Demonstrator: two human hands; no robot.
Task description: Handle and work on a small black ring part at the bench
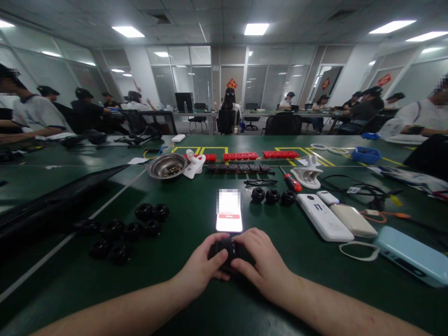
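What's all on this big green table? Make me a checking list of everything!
Surface: green table with white and yellow lines.
Job's things: small black round part held between both hands; more black round parts lie to the left, three to the right.
Clutter: lit phone, metal bowl, red-handled screwdriver, white power bank, blue bin.
Grippers: left hand and right hand both grip the part.
Cables: black cables at right.
Surroundings: other people seated at tables.
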